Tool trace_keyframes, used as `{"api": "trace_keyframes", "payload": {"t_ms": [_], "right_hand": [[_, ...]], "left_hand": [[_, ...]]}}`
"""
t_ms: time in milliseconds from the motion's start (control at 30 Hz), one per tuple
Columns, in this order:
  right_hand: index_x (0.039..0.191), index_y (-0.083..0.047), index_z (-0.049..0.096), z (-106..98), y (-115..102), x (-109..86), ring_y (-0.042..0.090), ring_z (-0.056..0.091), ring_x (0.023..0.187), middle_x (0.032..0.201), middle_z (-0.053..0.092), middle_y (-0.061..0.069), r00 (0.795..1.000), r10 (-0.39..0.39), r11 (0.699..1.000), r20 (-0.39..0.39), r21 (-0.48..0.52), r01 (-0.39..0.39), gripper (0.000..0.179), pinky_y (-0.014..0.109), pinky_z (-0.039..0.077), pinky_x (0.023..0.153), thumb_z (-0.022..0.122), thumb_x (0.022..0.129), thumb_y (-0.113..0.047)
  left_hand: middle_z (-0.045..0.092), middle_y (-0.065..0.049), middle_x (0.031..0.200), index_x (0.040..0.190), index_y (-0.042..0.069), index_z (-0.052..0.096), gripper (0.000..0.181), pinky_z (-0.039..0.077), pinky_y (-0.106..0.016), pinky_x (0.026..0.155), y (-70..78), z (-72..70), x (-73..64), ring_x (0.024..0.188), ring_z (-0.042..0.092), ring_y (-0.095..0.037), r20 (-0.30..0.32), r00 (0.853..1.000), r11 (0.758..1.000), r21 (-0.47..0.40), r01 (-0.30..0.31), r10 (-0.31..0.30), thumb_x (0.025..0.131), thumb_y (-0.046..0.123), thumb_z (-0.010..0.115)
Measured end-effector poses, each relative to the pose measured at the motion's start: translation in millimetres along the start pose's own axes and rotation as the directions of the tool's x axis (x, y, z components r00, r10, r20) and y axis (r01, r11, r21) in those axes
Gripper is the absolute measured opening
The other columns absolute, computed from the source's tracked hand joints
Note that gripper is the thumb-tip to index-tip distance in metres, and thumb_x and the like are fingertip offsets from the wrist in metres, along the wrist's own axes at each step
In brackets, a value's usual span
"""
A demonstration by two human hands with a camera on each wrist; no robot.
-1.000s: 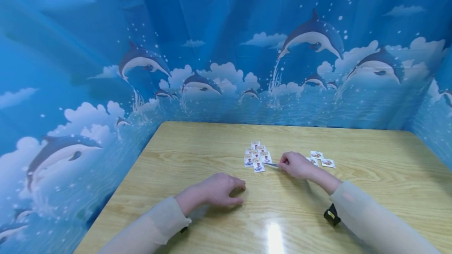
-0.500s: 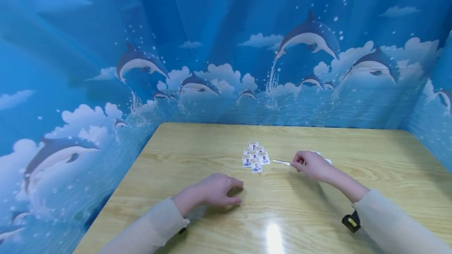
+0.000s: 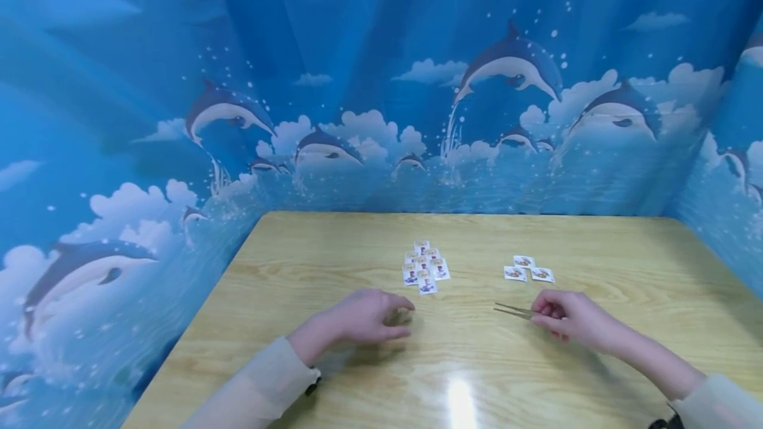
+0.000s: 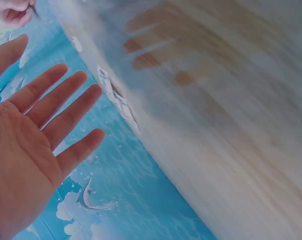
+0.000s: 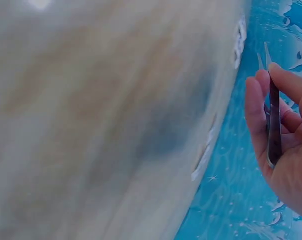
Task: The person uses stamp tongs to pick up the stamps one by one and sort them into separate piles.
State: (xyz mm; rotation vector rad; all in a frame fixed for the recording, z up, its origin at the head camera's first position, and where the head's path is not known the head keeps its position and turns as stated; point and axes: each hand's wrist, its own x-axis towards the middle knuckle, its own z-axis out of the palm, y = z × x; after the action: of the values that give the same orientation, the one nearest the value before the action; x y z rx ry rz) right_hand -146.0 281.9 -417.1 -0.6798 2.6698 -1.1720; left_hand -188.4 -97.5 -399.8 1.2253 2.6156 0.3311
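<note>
My right hand pinches a pair of metal tweezers between thumb and fingers. In the head view the tweezers' two tips point left, spread apart with nothing between them. My left hand hovers low over the table, and the left wrist view shows its fingers straight and spread. Beyond the left hand lies an overlapping cluster of several small printed cards, like stickers or stamps. To the right, behind the tweezers, three more small printed cards are grouped on the table.
The wooden table ends at the back against a blue curtain printed with dolphins and clouds. The same curtain runs along the left and right sides. A bright light reflection falls on the table's front middle.
My right hand has moved right and toward me with the tweezers, away from the card cluster, uncovering the three cards on the right. The left hand stays nearly in place.
</note>
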Motion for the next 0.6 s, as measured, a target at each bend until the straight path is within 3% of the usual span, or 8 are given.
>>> {"api": "trace_keyframes", "payload": {"t_ms": [67, 133, 300, 367, 500, 600], "right_hand": [[0.091, -0.004, 0.062, 2.7, 4.0, -2.2, 0.004, 0.051, 0.053, 0.069, 0.057, -0.003, 1.000, -0.025, 1.000, -0.007, -0.017, 0.025, 0.006, 0.026, 0.048, 0.044, 0.067, 0.092, -0.008], [0.090, -0.006, 0.062, 5.2, 7.4, -3.2, 0.003, 0.051, 0.054, 0.070, 0.057, -0.005, 0.999, -0.045, 0.998, -0.006, -0.033, 0.045, 0.006, 0.024, 0.047, 0.045, 0.068, 0.091, -0.007], [0.088, -0.006, 0.061, 8.1, 14.3, -3.2, 0.002, 0.052, 0.057, 0.071, 0.056, -0.010, 0.996, -0.085, 0.994, 0.008, -0.061, 0.085, 0.010, 0.023, 0.047, 0.048, 0.070, 0.088, -0.007], [0.086, -0.008, 0.061, 7.6, 16.1, -3.5, 0.001, 0.052, 0.060, 0.072, 0.056, -0.012, 0.995, -0.098, 0.989, 0.000, -0.107, 0.097, 0.012, 0.023, 0.048, 0.051, 0.072, 0.086, -0.008], [0.082, -0.020, 0.062, 5.7, 17.1, -5.1, -0.002, 0.049, 0.067, 0.075, 0.054, -0.017, 0.997, -0.067, 0.966, -0.041, -0.253, 0.054, 0.017, 0.023, 0.045, 0.056, 0.078, 0.080, -0.019], [0.079, -0.025, 0.062, 5.1, 17.4, -5.7, -0.003, 0.048, 0.067, 0.074, 0.052, -0.019, 0.998, -0.036, 0.942, -0.060, -0.334, 0.014, 0.020, 0.023, 0.042, 0.056, 0.081, 0.076, -0.025]], "left_hand": [[0.051, 0.008, 0.068, 0.134, 0.015, 0.058, 0.049, 0.049, -0.024, 0.081, 1.9, -2.3, -1.0, 0.041, 0.029, -0.004, 0.000, 1.000, 1.000, -0.021, 0.007, -0.007, 0.094, 0.043, 0.061], [0.049, 0.008, 0.065, 0.135, 0.017, 0.057, 0.049, 0.048, -0.023, 0.077, 3.4, -3.1, -2.0, 0.039, 0.028, -0.002, 0.003, 1.000, 0.999, -0.034, 0.017, -0.017, 0.094, 0.044, 0.060], [0.067, 0.006, 0.095, 0.134, 0.017, 0.058, 0.049, 0.049, -0.023, 0.081, 3.8, 0.8, -4.0, 0.041, 0.031, -0.002, -0.001, 1.000, 0.999, -0.039, 0.018, -0.018, 0.094, 0.045, 0.060], [0.067, 0.006, 0.111, 0.134, 0.017, 0.058, 0.049, 0.049, -0.024, 0.086, 2.9, 2.6, -4.9, 0.043, 0.034, -0.003, -0.008, 1.000, 0.999, -0.035, 0.012, -0.012, 0.094, 0.046, 0.060], [0.064, 0.004, 0.124, 0.134, 0.016, 0.058, 0.050, 0.048, -0.028, 0.094, 1.8, 4.1, -6.9, 0.050, 0.039, -0.002, -0.009, 1.000, 0.999, -0.033, 0.002, -0.002, 0.094, 0.046, 0.060], [0.063, 0.003, 0.126, 0.133, 0.015, 0.059, 0.049, 0.048, -0.027, 0.093, 1.3, 4.1, -8.5, 0.049, 0.038, -0.002, -0.008, 1.000, 0.999, -0.032, -0.007, 0.007, 0.094, 0.044, 0.060]]}}
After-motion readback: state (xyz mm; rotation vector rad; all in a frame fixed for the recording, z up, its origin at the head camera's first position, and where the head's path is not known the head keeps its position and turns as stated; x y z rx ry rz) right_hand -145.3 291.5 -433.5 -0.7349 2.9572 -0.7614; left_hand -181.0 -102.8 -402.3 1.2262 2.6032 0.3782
